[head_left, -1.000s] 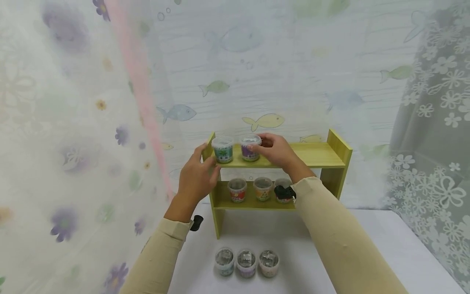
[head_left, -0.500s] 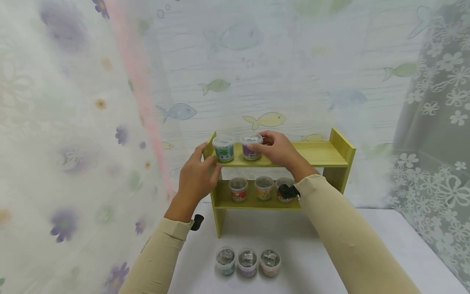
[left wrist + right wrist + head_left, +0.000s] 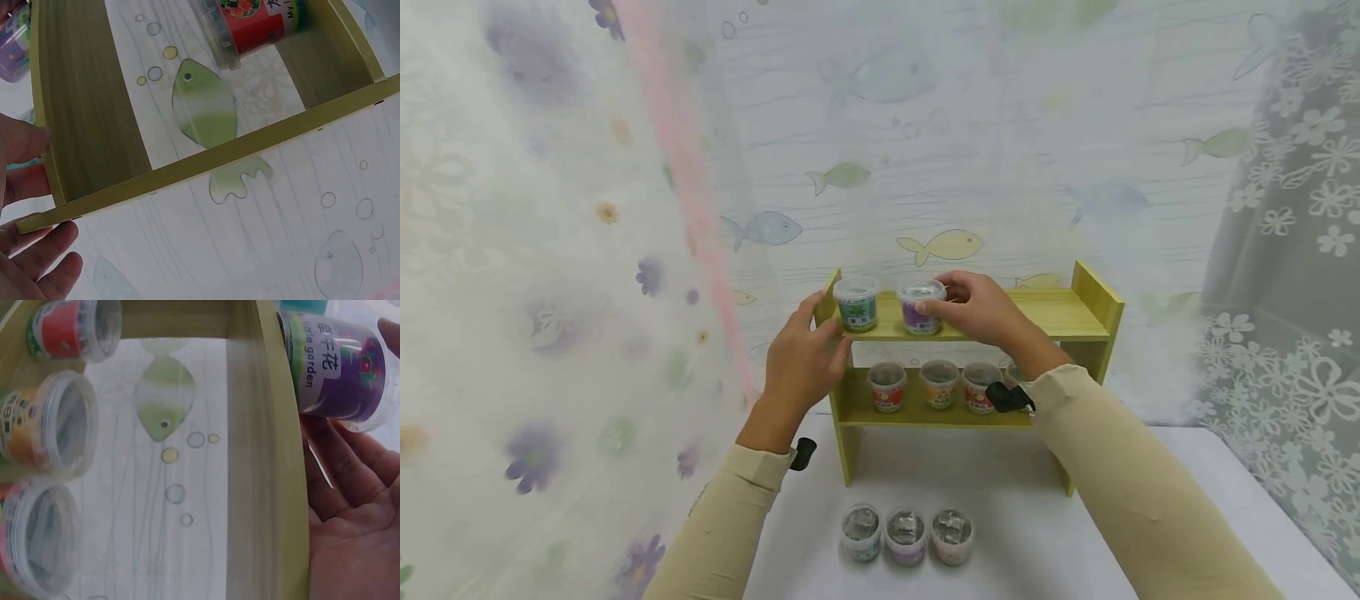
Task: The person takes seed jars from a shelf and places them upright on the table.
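A clear-lidded plastic cup with a purple label [image 3: 921, 308] stands on the top board of a small yellow-green wooden shelf [image 3: 1045, 315]. My right hand [image 3: 981, 310] holds this cup from its right side, thumb in front and fingers behind. To its left, apart from it, is a cup with a green label [image 3: 857, 305]. At the shelf's left end, my left hand [image 3: 801, 354] grips the side panel. The left wrist view shows its fingers [image 3: 47, 259] on both sides of the panel's edge.
Cups with red [image 3: 887, 387], orange [image 3: 939, 385] and red labels [image 3: 981, 388] line the lower board; another is partly hidden by the right wrist. Three lidded cups [image 3: 906, 537] stand on the white table [image 3: 1015, 533] in front. Patterned curtains [image 3: 1000, 150] hang behind and beside.
My right hand has shifted slightly right with the purple-labelled cup, widening the gap to the green-labelled cup. My left hand stays at the side panel.
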### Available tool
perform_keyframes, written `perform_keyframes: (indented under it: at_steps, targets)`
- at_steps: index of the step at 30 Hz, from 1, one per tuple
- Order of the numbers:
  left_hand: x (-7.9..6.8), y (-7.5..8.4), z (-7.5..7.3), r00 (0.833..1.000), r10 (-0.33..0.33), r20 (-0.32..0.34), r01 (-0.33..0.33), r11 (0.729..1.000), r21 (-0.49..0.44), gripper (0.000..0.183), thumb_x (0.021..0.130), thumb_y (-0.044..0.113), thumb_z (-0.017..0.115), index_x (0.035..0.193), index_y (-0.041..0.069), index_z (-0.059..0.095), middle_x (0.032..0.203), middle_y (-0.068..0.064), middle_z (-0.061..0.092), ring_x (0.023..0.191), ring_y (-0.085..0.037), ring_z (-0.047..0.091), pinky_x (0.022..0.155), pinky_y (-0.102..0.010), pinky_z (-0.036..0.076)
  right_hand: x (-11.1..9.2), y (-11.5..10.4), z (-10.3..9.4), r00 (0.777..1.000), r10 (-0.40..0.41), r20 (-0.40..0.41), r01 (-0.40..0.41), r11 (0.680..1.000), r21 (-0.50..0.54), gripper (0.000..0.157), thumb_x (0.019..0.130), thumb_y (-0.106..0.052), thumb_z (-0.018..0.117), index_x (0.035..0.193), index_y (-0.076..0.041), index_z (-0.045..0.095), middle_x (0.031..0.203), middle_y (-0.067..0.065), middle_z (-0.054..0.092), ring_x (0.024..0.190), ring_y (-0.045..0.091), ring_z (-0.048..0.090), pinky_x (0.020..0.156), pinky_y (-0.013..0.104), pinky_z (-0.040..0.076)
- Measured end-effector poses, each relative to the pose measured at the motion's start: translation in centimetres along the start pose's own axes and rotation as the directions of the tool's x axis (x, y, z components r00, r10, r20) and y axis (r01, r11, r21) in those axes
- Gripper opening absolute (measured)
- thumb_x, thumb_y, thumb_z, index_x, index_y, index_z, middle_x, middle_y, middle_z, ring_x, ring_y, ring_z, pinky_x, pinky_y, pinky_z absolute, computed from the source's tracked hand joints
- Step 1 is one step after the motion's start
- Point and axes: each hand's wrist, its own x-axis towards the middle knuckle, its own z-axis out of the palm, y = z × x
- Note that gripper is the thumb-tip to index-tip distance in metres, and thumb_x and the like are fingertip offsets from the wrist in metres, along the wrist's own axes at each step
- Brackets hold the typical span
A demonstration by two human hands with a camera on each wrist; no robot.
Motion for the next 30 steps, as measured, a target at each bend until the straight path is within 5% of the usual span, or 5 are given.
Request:
perform_keyframes:
  at_steps: [30]
  targets:
    - [0.0, 0.0, 0.2, 1.000, -0.013, 0.000, 0.013, 1.000, -0.010, 0.024, 0.094, 0.032, 0.075, 0.106, 0.011, 0.076, 0.151, -0.017, 0.053, 0.120, -0.035, 0.065, 0.080, -0.049, 0.061, -3.7, 0.2, -0.7, 0.987, -0.102, -0.125, 0.087, 0.989, -0.122, 0.070, 0.087, -0.057, 0.078, 0.141, -0.016, 0.060, 0.118, 0.002, 0.072, 0.104, 0.019, 0.071, 0.089, 0.042, 0.060]
